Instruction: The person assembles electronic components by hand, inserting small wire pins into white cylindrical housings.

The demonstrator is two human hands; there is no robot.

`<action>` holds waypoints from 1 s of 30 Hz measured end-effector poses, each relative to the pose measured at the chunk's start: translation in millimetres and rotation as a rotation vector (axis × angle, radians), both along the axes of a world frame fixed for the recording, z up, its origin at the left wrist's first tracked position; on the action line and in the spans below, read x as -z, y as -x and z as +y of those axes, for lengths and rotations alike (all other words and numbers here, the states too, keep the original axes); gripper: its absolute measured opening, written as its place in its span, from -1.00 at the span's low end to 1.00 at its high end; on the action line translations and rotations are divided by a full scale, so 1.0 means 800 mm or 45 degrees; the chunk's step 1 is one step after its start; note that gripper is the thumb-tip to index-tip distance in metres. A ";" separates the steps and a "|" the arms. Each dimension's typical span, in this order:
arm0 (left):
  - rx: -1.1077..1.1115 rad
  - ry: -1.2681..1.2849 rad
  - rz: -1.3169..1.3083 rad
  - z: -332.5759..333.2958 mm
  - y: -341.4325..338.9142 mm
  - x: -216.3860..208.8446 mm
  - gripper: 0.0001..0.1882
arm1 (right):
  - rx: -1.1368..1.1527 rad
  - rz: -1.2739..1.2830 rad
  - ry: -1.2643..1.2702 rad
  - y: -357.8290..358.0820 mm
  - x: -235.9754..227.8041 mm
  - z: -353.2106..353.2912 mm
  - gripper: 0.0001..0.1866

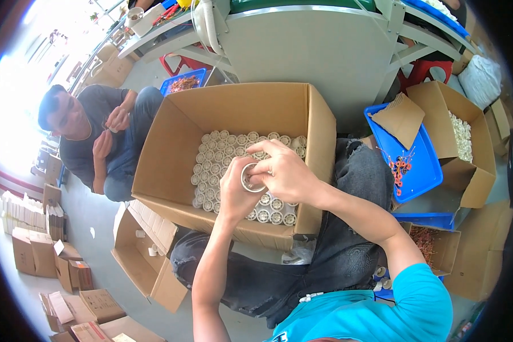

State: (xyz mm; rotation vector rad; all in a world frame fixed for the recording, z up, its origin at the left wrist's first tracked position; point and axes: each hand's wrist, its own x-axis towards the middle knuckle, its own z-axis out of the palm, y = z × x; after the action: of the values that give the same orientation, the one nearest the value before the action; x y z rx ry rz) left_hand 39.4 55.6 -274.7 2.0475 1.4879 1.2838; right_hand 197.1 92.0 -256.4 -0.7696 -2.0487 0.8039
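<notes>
Fingers (240, 171) of the left hand (236, 191) wrap a white ring (249, 178), held over the box (171, 142) with its open end up. Right hand (285, 174) fingers pinch its upper rim from the far side; both hands touch it.

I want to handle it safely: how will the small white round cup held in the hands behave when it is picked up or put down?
The white cup is probably light: the left hand pinches it easily while the right hand works at its rim. Its round shape suggests it may roll if laid sideways. Standing upright like the packed cups in the cardboard box, it likely stays stable.
</notes>
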 end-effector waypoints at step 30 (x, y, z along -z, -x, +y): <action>-0.032 0.002 0.211 0.103 0.009 -0.049 -0.41 | 0.345 0.431 0.054 -0.031 -0.014 0.054 -0.68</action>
State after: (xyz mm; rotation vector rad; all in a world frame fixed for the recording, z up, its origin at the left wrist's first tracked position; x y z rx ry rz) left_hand 32.3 137.7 -235.6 2.1872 1.5887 1.1451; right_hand 222.0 135.1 -245.3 -0.8492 -1.5930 0.7656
